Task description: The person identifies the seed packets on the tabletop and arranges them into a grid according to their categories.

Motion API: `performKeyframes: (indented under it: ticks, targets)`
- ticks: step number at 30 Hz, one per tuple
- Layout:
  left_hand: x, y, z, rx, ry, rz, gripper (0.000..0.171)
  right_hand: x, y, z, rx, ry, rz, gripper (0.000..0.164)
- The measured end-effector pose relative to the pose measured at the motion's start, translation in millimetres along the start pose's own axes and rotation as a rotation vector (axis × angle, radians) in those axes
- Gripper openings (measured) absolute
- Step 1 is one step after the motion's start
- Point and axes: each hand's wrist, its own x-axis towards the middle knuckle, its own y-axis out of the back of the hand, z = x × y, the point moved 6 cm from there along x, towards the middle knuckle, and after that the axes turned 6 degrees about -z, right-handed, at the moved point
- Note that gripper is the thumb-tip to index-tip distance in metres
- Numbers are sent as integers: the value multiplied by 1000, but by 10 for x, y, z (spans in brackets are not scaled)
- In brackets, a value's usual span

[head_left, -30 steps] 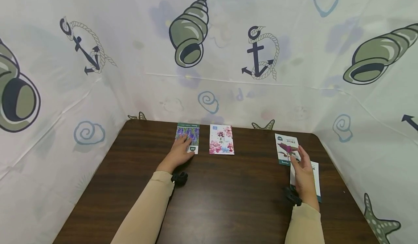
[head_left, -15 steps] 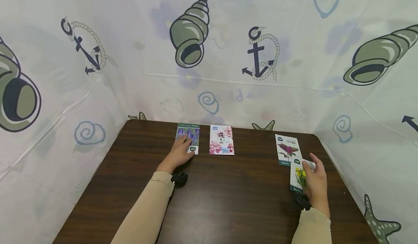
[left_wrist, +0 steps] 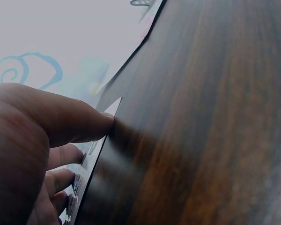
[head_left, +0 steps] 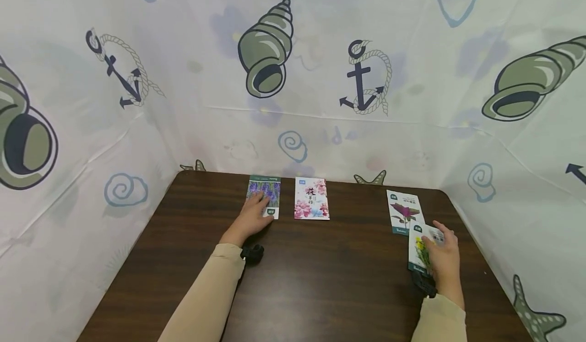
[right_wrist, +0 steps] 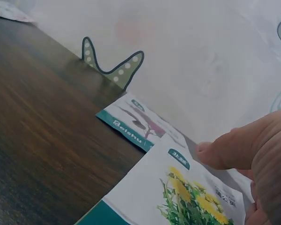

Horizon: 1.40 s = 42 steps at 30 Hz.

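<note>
In the head view my left hand rests with spread fingers on a purple-flowered seed packet. The left wrist view shows its thumb on the packet's edge. My right hand is over a seed packet with yellow flowers. Its thumb stands above this packet in the right wrist view, with a gap beneath. The other fingers are beside the right edge, mostly hidden. The top of this packet overlaps the lower end of a seed packet with a dark pink flower.
A white packet with pink blossoms lies right of the purple-flowered one. All the packets are on a dark wooden table. Patterned cloth hangs behind and at both sides.
My right hand has moved down and slightly right, from the dark pink flower packet to the yellow-flowered one, whose picture now shows. My left hand has stayed in place.
</note>
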Motion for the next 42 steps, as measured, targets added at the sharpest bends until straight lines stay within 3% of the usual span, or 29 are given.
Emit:
performKeyframes:
  ticks: [12,24,42]
  targets:
    - [46,-1,2,-8,-20,8,75,21,-59,-8,-83,-33,-96,76]
    - [39,-16,-27,-31,-29,15,75,61,-205,-92,-240,80,-201,69]
    - [14,-15,-21,-40,-45,26,75,44,-469,-200,-300,141,-287,62]
